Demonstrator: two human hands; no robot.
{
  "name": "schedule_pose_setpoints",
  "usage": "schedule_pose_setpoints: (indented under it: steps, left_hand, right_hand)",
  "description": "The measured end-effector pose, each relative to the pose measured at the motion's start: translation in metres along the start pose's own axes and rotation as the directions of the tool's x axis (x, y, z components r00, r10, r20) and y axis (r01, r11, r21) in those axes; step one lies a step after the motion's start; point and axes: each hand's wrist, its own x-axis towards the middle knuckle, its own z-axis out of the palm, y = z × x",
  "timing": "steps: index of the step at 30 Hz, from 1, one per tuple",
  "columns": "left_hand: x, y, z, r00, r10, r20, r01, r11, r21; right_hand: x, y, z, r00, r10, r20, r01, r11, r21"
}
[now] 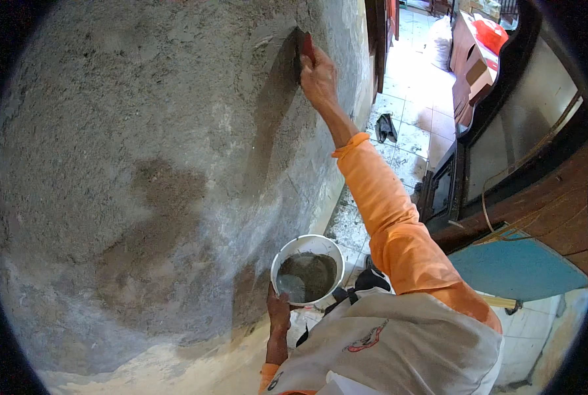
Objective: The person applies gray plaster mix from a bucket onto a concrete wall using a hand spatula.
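My right hand (320, 79) is stretched far out and closed around the red handle of a scraper (306, 46). The dark blade of that scraper rests at the rough grey wall (109, 99), beside a smoother smear. Low in front of my body, my left hand (278, 308) grips the side of a white bucket (339, 257). Wet grey mortar (312, 273) fills part of the bucket, and its surface looks uneven. The fingers of my left hand are partly hidden by the bucket's wall.
Damp dark patches mark the wall on the left. A dark-framed glass cabinet (505, 138) and a blue panel (518, 268) stand close on my right. Dark sandals (385, 128) lie on the splattered tile floor (409, 108); beyond them are a white sack (440, 38) and boxes.
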Motion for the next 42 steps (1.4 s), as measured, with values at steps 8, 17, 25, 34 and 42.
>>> schedule_pose_setpoints:
  steps: [8, 17, 25, 34, 42]
  left_hand:
    - [-0.005, -0.011, 0.002, 1.0, 0.005, 0.025, -0.003, 0.997, -0.078]
    - [-0.003, -0.025, -0.013, 0.996, 0.022, 0.089, -0.02, 0.999, -0.029]
    - [-0.01, -0.024, -0.006, 0.997, 0.051, 0.05, -0.053, 0.998, 0.03]
    - [-0.019, -0.035, -0.002, 1.0, 0.016, -0.007, -0.016, 1.0, -0.008]
    - [-0.018, -0.046, 0.009, 1.0, 0.002, -0.011, -0.002, 0.999, -0.05]
  right_hand:
    - [-0.072, -0.072, 0.013, 0.917, -0.384, -0.105, 0.393, 0.916, 0.077]
    - [-0.187, -0.119, 0.007, 0.9, -0.426, 0.094, 0.416, 0.902, 0.114]
    - [-0.116, -0.034, -0.05, 0.94, -0.327, -0.098, 0.337, 0.935, 0.107]
    - [0.036, 0.009, -0.014, 0.923, -0.378, -0.07, 0.384, 0.916, 0.111]
    - [-0.087, -0.025, 0.011, 0.899, -0.437, 0.005, 0.434, 0.894, 0.112]
